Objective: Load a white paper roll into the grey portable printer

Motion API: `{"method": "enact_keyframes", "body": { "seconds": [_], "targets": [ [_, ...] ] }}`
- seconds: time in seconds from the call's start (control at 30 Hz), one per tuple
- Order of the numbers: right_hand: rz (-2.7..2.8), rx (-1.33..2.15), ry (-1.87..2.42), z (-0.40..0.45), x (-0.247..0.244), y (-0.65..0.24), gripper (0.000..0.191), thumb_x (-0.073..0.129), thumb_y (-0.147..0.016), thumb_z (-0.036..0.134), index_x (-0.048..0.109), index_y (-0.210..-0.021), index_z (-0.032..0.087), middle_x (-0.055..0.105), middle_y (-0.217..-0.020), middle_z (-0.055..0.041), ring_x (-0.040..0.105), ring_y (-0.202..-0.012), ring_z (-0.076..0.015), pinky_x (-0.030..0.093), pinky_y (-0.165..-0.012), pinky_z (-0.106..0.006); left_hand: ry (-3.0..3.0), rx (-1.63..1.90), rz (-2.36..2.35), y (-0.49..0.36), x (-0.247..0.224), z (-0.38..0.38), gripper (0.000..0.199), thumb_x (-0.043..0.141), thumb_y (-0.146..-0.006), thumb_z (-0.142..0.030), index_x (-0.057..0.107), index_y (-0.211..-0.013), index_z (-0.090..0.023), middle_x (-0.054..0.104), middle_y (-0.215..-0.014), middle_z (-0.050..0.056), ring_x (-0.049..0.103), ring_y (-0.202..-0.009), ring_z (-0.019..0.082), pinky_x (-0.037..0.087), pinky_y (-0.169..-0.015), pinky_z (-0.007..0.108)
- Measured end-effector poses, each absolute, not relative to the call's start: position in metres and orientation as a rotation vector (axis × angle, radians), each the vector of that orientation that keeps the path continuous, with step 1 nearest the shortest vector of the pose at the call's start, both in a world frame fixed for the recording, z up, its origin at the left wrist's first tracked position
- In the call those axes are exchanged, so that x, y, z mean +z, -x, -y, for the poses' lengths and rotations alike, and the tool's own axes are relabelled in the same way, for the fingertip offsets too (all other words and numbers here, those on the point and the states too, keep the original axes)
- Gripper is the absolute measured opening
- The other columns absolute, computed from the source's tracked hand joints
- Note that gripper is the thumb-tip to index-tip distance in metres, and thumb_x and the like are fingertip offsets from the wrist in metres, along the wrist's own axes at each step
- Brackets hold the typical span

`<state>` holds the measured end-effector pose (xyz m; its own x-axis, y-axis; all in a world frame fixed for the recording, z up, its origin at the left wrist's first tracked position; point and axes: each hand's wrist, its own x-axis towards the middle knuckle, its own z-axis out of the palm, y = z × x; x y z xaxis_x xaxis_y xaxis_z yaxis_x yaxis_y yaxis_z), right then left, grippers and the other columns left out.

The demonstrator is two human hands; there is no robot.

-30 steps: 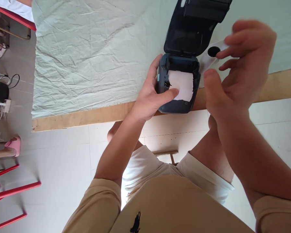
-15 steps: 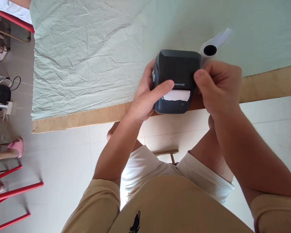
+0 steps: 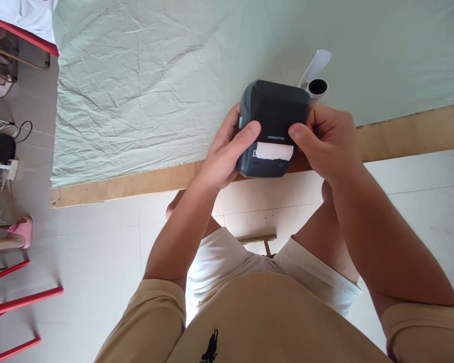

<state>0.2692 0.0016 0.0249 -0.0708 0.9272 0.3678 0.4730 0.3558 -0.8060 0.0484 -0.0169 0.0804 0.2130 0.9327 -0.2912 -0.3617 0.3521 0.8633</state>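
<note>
A dark label printer (image 3: 274, 108) is held up near the table's front edge, its top facing me. White paper (image 3: 274, 151) sticks out of the slot in its lower part, with a ragged lower edge. My left hand (image 3: 227, 148) is wrapped round the printer's left side, thumb on top. On the right side, my right hand (image 3: 327, 138) grips the printer with its thumb on the top face and its fingers curled at the side, partly hidden. Just beyond that hand a paper roll (image 3: 318, 88) with a dark core lies on the cloth, its loose end sticking up.
A wrinkled pale green cloth (image 3: 144, 96) covers the table, leaving a wooden edge (image 3: 128, 189) bare along the front. On the left are red metal legs (image 3: 26, 301), another person's foot in a pink slipper (image 3: 22, 232), and tangled cables (image 3: 0, 174) on the floor.
My right hand has shifted left and closed on the printer's right side. The printer has tilted slightly. The paper roll appears shifted left, its loose end now more upright.
</note>
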Motion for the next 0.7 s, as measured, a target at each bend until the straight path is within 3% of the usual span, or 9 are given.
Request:
{"method": "enact_keyframes", "body": {
  "seconds": [0.1,0.2,0.33,0.43,0.5,0.63,0.7],
  "targets": [
    [1.728,0.572,1.222,-0.002,0.018,-0.273,0.085,0.054,-0.100,0.109,0.041,-0.076,0.029,0.044,-0.065,0.0016,0.042,-0.063,-0.0172,0.045,-0.059,-0.037,-0.818,1.069,-0.830,-0.051,0.079,0.017,0.040,0.079,-0.113,-0.064,0.077,-0.133,-0.030,0.083,-0.145,0.005,0.069,-0.171,0.037,0.066,-0.134,0.049],
    [1.732,0.534,1.167,-0.001,0.019,-0.270,0.084,0.050,-0.102,0.110,0.045,-0.078,0.029,0.044,-0.067,0.0019,0.041,-0.061,-0.0164,0.042,-0.055,-0.036,-0.829,1.045,-0.805,-0.050,0.076,0.014,0.038,0.076,-0.114,-0.071,0.078,-0.123,-0.035,0.088,-0.147,0.003,0.067,-0.167,0.036,0.064,-0.136,0.046],
    [1.709,0.560,1.111,0.003,0.020,-0.266,0.075,0.058,-0.104,0.101,0.048,-0.082,0.030,0.041,-0.068,0.0043,0.035,-0.059,-0.0144,0.035,-0.052,-0.032,-0.723,1.103,-0.927,-0.054,0.074,0.014,0.045,0.064,-0.117,-0.073,0.077,-0.116,-0.030,0.091,-0.129,0.007,0.072,-0.162,0.038,0.068,-0.129,0.050],
    [1.708,0.609,1.146,0.004,0.011,-0.268,0.062,0.073,-0.100,0.086,0.048,-0.088,0.030,0.046,-0.071,0.0047,0.039,-0.062,-0.0151,0.039,-0.056,-0.033,-0.698,1.142,-1.022,-0.059,0.075,0.015,0.044,0.057,-0.121,-0.062,0.072,-0.102,-0.025,0.082,-0.103,0.007,0.078,-0.155,0.038,0.072,-0.120,0.051],
    [1.683,0.622,1.160,0.004,0.004,-0.268,0.059,0.080,-0.095,0.081,0.047,-0.093,0.031,0.049,-0.073,0.0051,0.041,-0.064,-0.0160,0.043,-0.059,-0.035,-0.712,1.162,-1.046,-0.060,0.075,0.016,0.043,0.060,-0.119,-0.061,0.070,-0.096,-0.026,0.079,-0.099,0.007,0.077,-0.158,0.039,0.072,-0.121,0.052],
    [1.564,0.540,1.140,0.010,0.003,-0.259,0.067,0.080,-0.090,0.089,0.044,-0.098,0.033,0.048,-0.071,0.0066,0.042,-0.062,-0.0172,0.043,-0.059,-0.038,-0.722,1.085,-0.964,-0.053,0.072,0.012,0.043,0.067,-0.113,-0.072,0.077,-0.107,-0.031,0.090,-0.119,0.010,0.062,-0.175,0.044,0.065,-0.134,0.057],
    [1.491,0.490,1.133,0.013,0.014,-0.252,0.068,0.074,-0.094,0.095,0.045,-0.100,0.034,0.046,-0.069,0.0072,0.045,-0.058,-0.0178,0.042,-0.056,-0.038,-0.740,1.048,-0.868,-0.049,0.072,0.009,0.049,0.067,-0.111,-0.078,0.079,-0.110,-0.030,0.091,-0.123,0.011,0.060,-0.177,0.045,0.067,-0.132,0.058]
  ]
}}
